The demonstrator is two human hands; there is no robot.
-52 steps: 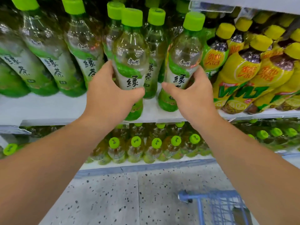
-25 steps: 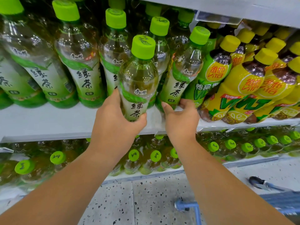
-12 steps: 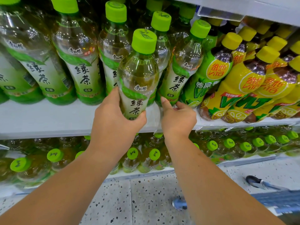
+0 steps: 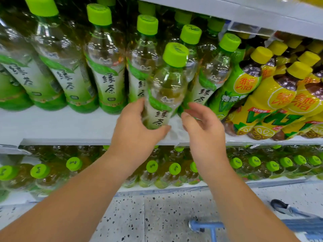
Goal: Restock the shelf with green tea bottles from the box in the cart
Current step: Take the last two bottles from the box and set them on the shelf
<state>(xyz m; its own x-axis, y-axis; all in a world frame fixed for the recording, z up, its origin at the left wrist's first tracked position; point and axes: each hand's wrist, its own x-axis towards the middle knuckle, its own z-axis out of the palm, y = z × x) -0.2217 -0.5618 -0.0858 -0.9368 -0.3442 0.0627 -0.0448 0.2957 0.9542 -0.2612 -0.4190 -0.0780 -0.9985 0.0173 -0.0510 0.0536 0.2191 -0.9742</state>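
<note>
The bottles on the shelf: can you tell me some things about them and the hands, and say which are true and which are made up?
1. The left hand holds a green tea bottle by its lower part. True.
2. The right hand grips a yellow bottle. False: its fingers are spread open beside the green tea bottle, holding nothing.
3. The held bottle has a green cap. True.
4. The yellow-capped bottles stand left of the green tea ones. False: they are on the right.
5. The shelf below is bare. False: it holds green-capped bottles.
</note>
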